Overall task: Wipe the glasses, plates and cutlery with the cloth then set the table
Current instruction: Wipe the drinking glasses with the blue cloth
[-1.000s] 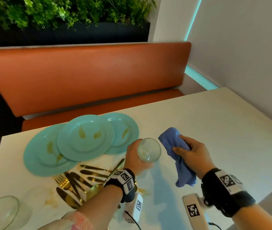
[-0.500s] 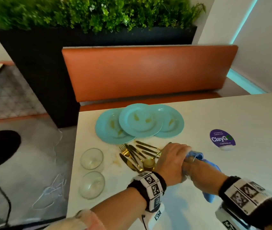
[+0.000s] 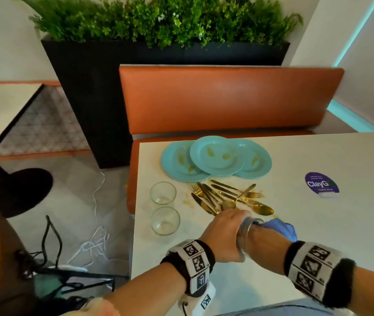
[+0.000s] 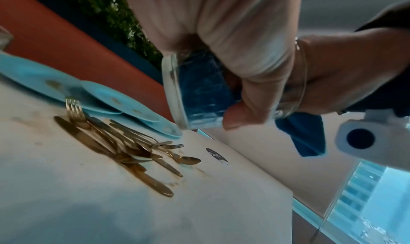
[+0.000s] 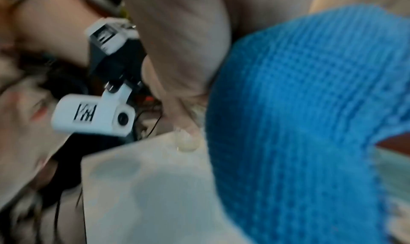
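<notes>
My left hand (image 3: pixel 223 233) grips a clear glass (image 4: pixel 199 93) tipped on its side above the table. My right hand (image 3: pixel 263 245) has pushed the blue cloth (image 3: pixel 280 228) into the glass mouth; the cloth fills the glass, a tail hangs out, and the fingers are hidden inside. In the right wrist view the cloth (image 5: pixel 299 116) blocks most of the picture. Three light blue plates (image 3: pixel 215 156) with yellow smears overlap at the far edge. A pile of gold cutlery (image 3: pixel 222 197) lies just beyond my hands. Two more glasses (image 3: pixel 163 192) stand upright at the left edge.
The white table (image 3: pixel 318 236) has brownish stains near the cutlery and a purple round sticker (image 3: pixel 321 184) to the right. An orange bench (image 3: pixel 227 99) and a black planter (image 3: pixel 85 87) stand behind. Cables (image 3: pixel 94 245) lie on the floor left of the table.
My right hand has moved left and pushed the cloth into the glass, which my left hand has tipped sideways. The head view has swung left, bringing the two other glasses into view.
</notes>
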Motion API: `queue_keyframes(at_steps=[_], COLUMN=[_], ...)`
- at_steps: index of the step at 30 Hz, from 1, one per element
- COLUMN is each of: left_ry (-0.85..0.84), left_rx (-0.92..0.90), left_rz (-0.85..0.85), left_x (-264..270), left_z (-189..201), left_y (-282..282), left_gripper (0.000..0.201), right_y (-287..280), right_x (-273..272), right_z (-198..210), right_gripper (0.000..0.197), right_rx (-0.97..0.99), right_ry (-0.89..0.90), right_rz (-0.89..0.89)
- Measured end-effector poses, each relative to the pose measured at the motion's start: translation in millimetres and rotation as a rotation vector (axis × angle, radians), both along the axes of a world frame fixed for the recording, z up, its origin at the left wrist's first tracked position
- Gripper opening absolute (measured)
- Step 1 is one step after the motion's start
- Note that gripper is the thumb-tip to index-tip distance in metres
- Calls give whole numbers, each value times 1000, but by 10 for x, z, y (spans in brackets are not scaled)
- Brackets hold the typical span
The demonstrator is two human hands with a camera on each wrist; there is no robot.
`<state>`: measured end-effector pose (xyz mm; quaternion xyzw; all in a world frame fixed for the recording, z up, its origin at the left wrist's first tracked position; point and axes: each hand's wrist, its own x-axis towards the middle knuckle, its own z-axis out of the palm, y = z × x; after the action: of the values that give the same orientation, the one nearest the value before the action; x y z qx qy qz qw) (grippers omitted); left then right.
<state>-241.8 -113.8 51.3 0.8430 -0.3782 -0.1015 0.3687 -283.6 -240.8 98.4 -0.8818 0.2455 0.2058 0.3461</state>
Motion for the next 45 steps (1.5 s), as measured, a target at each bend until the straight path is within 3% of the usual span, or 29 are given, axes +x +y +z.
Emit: queue_keyframes(at_steps=[3,4,6,9,10,14,16,19,20,21,24,27,30,32,34,37,39,41,43,45], left_ry=[-164,-251,-313,-178,-99,-58,-95,-217,-242,-254,-116,96,111,56,-18,-75,-117,-154,-135,-32], left_rx=[-55,-102,-131,1,53,95,92,21,-10,-33,53,173,219,193,144,102,38,10,-18,24], left_rz=[-11,-4,-41,-142,-168,-165,-144,-82,-72,-74,-111,-165,-180,-143,-113,-48,21,123,202,230], left_x=[-101,-129,-157,-220,-245,-260,-294,-345,-328,-296,-242,-213,-173,-180,-233,-338,-398,-409,-394,-394], left_z=[-51,-105,-171,-83,-35,-6,-43,-152,-194,-227,-137,7,109,68,9,-145,-229,-422,-517,-477], left_y=[76,94,130,176,192,239,290,365,388,409,452,436,427,432,430,442,441,424,391,394], left_gripper=[74,72,72,74,75,74,74,71,68,67,76,78,76,74,69,70,63,60,65,54], right_y=[243,281,274,298,276,164,350,576,613,572,582,466,412,454,574,635,609,589,553,569], right_x=[-82,-102,-161,-349,-373,-449,-418,-358,-334,-320,-337,-370,-416,-365,-371,-356,-314,-298,-272,-261], right_z=[162,213,204,82,24,-186,-121,-19,45,12,-16,-50,48,84,16,-35,-25,-52,-106,-133], right_gripper=[21,18,16,23,22,33,32,24,20,23,24,25,20,13,21,31,20,8,6,15], right_rx=[161,169,361,162,151,26,49,271,240,266,279,374,152,169,69,249,376,604,713,743], right_ry=[94,30,43,106,180,48,77,85,39,31,69,78,70,36,93,178,136,80,33,22], right_rz=[162,251,22,159,109,-59,75,71,161,125,96,-72,-16,-44,179,72,60,-116,-248,-275])
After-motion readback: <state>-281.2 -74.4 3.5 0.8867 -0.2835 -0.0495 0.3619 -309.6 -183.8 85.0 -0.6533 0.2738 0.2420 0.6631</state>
